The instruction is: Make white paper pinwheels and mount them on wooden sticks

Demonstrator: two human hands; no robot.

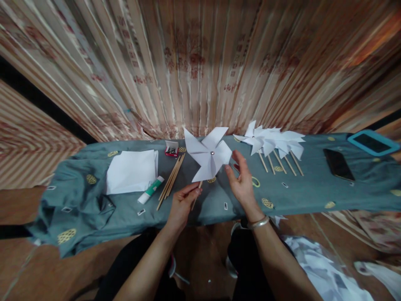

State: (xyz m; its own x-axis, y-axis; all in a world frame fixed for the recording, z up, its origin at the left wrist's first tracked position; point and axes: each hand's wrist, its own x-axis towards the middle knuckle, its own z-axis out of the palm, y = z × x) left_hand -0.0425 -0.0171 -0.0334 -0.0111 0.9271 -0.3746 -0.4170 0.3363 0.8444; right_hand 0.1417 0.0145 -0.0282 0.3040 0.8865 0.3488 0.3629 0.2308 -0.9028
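And there you are, left hand [183, 201] pinching the thin wooden stick [196, 196] of a white paper pinwheel [206, 155] between thumb and fingers! The pinwheel stands out in front of you, above the middle of the cloth-covered table [200, 214], its blades fanned around a shiny pin head [212, 153]. Your right hand [242, 180], silver bangle [259, 223] at the wrist, is spread, thumb apart from half-curled fingers, right at the pinwheel's right-hand blade; whether it touches, you can't tell from here.

Over to your left: a loose bundle of wooden sticks [171, 182], a green-and-white glue stick [151, 190] lying near a stack of white paper [131, 171], and behind the bundle an opened little red box [171, 149]. Across to your right, a row of pinwheels [272, 141] lies overlapping, sticks pointing towards you; further along, a dark smartphone [338, 164], then a blue-framed tablet [374, 142] at the table's far right!
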